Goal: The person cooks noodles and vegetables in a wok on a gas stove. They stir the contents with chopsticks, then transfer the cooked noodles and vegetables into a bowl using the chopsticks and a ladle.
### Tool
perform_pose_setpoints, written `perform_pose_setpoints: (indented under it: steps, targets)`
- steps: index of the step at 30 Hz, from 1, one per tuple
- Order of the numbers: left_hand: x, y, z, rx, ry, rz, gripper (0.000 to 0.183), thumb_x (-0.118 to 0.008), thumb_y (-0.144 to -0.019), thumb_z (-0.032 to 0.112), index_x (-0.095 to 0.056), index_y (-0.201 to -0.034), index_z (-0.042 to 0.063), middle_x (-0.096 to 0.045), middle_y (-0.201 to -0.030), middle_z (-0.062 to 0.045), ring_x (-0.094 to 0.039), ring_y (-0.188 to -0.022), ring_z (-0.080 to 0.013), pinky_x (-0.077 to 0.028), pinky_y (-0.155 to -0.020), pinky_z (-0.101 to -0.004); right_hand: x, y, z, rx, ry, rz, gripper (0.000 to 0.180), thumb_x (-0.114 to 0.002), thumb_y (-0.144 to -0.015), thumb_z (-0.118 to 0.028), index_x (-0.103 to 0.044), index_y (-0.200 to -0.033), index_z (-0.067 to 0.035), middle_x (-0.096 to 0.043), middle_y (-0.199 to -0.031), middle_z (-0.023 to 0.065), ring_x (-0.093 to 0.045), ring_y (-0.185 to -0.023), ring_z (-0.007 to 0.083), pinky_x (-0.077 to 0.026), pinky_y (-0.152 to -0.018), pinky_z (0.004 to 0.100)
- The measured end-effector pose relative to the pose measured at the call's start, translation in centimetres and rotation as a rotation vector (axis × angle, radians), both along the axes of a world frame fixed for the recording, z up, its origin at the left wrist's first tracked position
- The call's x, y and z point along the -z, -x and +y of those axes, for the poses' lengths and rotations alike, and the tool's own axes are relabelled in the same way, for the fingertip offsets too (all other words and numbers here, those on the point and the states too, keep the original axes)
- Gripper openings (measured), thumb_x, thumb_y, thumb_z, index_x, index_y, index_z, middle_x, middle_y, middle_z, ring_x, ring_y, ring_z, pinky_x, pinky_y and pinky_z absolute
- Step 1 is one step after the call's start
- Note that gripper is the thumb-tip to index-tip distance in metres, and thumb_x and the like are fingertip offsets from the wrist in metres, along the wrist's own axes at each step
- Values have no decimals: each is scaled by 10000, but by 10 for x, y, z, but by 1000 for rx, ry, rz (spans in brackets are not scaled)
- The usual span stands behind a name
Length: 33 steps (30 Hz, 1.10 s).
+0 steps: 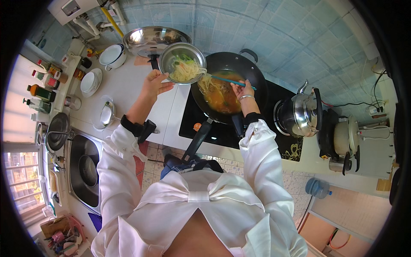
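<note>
My left hand (158,83) grips the lower left rim of a steel bowl (165,66), which is tilted beside the black wok (236,66). Noodles with green vegetable pieces (186,71) lie in the bowl, and some strands hang over its right rim into the wok. In my right hand (243,89) are teal chopsticks (224,79), their tips near the hanging noodles. Orange-red soup (221,98) with noodles fills the bottom of the wok, which stands on a black cooktop (189,117). The wok's long black handle (197,141) points towards me.
A steel kettle (297,112) stands right of the wok. Behind the bowl is a large steel lid (154,37). A ladle (107,114) rests on a dish at left, near white bowls (89,82). Further left are the sink (75,180) and a shelf of condiment bottles (41,93).
</note>
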<state>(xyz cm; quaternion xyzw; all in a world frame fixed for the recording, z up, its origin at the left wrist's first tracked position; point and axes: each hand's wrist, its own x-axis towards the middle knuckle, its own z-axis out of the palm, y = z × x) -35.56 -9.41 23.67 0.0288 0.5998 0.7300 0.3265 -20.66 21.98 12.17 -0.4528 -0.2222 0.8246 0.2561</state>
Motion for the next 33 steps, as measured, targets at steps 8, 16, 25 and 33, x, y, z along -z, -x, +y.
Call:
perform_pose_setpoints:
  steps: [8,16,25,33]
  targets:
    - [-10,12,9,-15,17,174,187,-616,-846,111,-450,-767,79,-547,-788,-55,-658,-709,-235,-578,-624,-337,-44,-36,25,-1,-117,102,381,-464,-921,-392,-506,-869,-17,-580,-702,151,-653,-700,349,-586,-589,373]
    - [14,5,29,87,118,170,163,-640,-838,161,-494,-822,90,-599,-824,-59,-666,-730,-226,-568,-638,-321,-171,-41,41,13,-318,368,388,-473,-922,-348,-477,-868,37,-544,-739,194,-642,-739,390,-582,-692,432]
    - [23,-20,56,190,62,13,181,-651,-831,177,-485,-843,108,-619,-877,-99,-667,-744,-264,-565,-638,-326,-257,-26,-16,-26,-712,417,371,-477,-923,-321,-477,-875,47,-534,-764,177,-651,-763,376,-583,-689,412]
    - [16,-25,48,135,52,29,176,-640,-840,170,-475,-806,121,-605,-839,-65,-668,-738,-253,-565,-630,-320,-201,-79,-40,-150,-989,85,336,-491,-933,-332,-533,-883,-2,-560,-807,90,-668,-656,244,-541,-555,260]
